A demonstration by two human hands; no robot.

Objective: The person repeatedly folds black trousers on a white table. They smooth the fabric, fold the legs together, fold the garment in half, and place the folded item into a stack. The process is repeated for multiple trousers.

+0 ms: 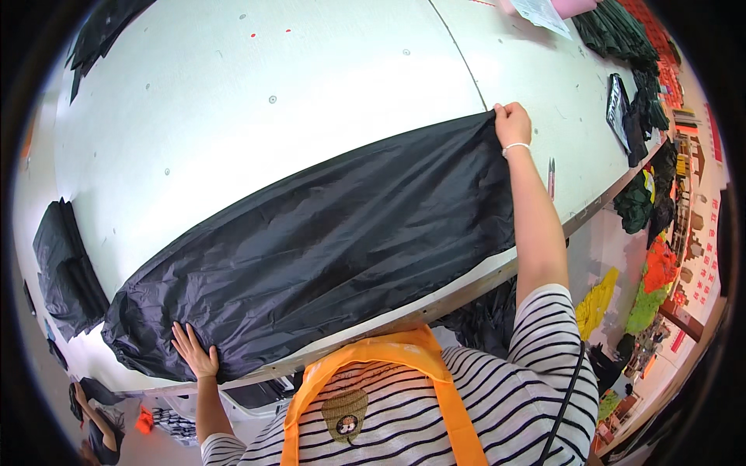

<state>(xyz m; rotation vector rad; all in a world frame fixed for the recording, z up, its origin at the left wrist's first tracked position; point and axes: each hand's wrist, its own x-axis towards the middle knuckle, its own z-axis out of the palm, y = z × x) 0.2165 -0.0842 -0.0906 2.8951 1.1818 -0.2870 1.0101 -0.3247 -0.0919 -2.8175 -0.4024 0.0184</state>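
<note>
A long piece of thin black fabric (334, 233), wrinkled and shiny, lies stretched along the near edge of the white table (311, 116). Its left end is gathered and bunched. Flat on the cloth near that end rests my left hand (194, 353), fingers spread. My right hand (513, 126), with a white band at its wrist, pinches the far right corner of the fabric between thumb and fingers. Just right of my right forearm lies a slim pen-like tool (552, 179).
Folded black fabric (70, 268) sits at the table's left end, more dark cloth (105, 35) at the far left. Dark green bundles (618, 35) and a flat dark package (619, 113) lie right. Yellow cloth (597, 303) is below the right edge. Another person (101, 427) is at lower left.
</note>
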